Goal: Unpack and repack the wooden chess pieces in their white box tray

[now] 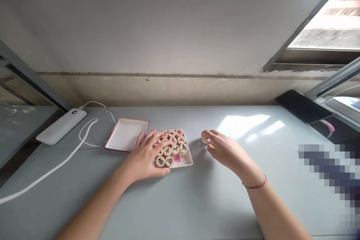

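Round wooden Chinese chess pieces (175,149), marked in red or black, lie in rows inside a shallow white box (185,161). A bare part of its printed bottom shows at the near right corner. Over the box's left side rests my left hand (144,155), fingers spread, covering some of the pieces. Right of the box, my right hand (222,148) pinches a single Chinese chess piece (206,140) between thumb and fingers, at or just above the table. The marking on that piece cannot be made out.
The box's lid (126,135) lies inside up, left of the box. A white power bank (62,125) with a white cable (59,165) is at the far left. At the right back leans a dark phone or tablet (303,105). Behind the grey table (213,202) stands a wall.
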Available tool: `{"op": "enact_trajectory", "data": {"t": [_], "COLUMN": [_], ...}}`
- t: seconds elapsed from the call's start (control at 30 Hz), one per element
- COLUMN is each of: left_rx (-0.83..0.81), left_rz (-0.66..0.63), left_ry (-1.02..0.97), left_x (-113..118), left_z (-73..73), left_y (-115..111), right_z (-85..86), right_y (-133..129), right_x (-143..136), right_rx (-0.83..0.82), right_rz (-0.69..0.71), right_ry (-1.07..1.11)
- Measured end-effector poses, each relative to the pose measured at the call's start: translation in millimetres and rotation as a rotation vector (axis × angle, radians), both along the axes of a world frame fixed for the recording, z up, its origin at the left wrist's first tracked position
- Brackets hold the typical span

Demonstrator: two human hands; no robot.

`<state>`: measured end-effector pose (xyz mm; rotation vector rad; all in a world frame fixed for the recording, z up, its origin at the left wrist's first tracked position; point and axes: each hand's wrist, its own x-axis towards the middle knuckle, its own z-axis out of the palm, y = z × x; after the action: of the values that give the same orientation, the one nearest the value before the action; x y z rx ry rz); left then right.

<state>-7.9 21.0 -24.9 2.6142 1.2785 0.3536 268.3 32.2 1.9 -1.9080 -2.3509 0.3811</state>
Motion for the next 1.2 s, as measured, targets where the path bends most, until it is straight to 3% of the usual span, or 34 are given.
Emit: {"op": "enact_trajectory", "data": {"t": [0.2,0.33,0.43,0.57,0.7,0.83,1.0,1.2], "left_rx": [0.067,0.213,0.296,0.303,0.276,0.241,0.215,0.236], "left_rz": [0.001,0.013,0.038,0.007,0.047,0.056,0.016,-0.036], "left_ry": [-0.024,-0.137,-0.203,-0.24,-0.304,-0.351,-0.299,-0.214], "left_x": [0.5,13.4,24.5,31.3,33.3,35.9,41.8,49.0], "left_z": [2.8,6.8,5.6,3.7,5.7,7.6,8.0,8.7], "left_y": [1.3,-4.1,-10.2,-15.0,-16.5,-18.2,-20.7,-18.6], "right_z": [2.7,10.2,12.9,14.1,14.4,14.2,16.1,20.4], "right_y": [0.7,-8.7,-18.5,-25.6,-23.6,-16.8,-10.9,-13.6], "right_x": [-7.9,-24.6,-40.2,-50.5,-48.4,-38.5,-24.1,-23.7], "right_rx": [-0.011,0.034,-0.055,-0.201,-0.248,-0.154,-0.071,-0.092], "right_rz": [0.017,0.132,0.211,0.233,0.227,0.189,0.084,0.133], "right_ry": [0.022,0.368,0.602,0.748,0.794,0.805,0.829,0.818]}}
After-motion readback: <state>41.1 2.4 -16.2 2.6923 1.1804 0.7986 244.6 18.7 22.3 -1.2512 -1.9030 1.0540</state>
